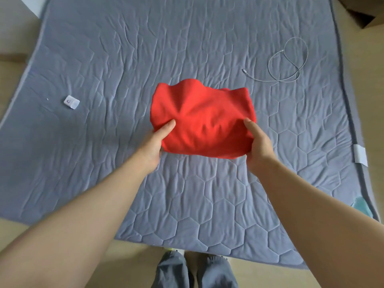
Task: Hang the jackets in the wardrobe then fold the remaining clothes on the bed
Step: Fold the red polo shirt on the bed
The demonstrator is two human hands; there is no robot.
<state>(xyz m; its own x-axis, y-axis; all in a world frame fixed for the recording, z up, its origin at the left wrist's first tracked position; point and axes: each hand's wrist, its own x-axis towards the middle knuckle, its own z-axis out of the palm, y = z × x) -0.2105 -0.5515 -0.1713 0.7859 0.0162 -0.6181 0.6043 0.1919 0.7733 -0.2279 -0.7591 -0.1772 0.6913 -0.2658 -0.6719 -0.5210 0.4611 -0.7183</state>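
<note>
Head view showed left hand (pixel 158 142) and right hand (pixel 258 143), fingers (pixel 169 125) clamped on a folded red garment (pixel 201 119) over the bed (pixel 187 48). No other clothes showed; folding seemed nearly done.

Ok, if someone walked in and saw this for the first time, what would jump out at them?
The bright red folded fabric garment in the middle stands out most, gripped at its near corners by the left hand and the right hand, thumbs on top, against the grey quilted bed cover. A thin white looped cable lies on the cover at far right, a small clear plastic box at left.
</note>
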